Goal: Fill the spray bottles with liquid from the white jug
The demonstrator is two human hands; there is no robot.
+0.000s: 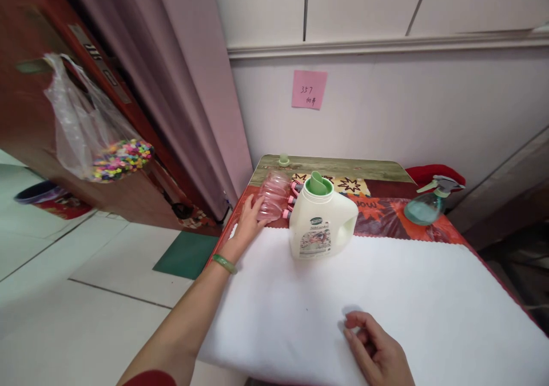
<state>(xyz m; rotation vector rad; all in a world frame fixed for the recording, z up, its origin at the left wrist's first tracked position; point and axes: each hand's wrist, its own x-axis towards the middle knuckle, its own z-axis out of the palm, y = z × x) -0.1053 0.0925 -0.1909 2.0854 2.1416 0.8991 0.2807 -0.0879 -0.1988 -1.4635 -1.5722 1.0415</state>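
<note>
My left hand, with a green bangle on its wrist, reaches to the near left end of several clear pink plastic bottles. They lie on their sides, pink-ringed caps to the right. Its fingers and thumb are apart at the nearest bottle's end. Right of them stands a cream detergent jug, upright, with a green spout and no cap on. At the table's near side my right hand hovers over or rests on the white cloth, fingers loosely curled, thumb apart, nothing visible in it.
A spray bottle with teal liquid stands at the right back. A small green cap sits at the back left. On the door handle hangs a plastic bag of colourful pieces. A pink note is on the wall.
</note>
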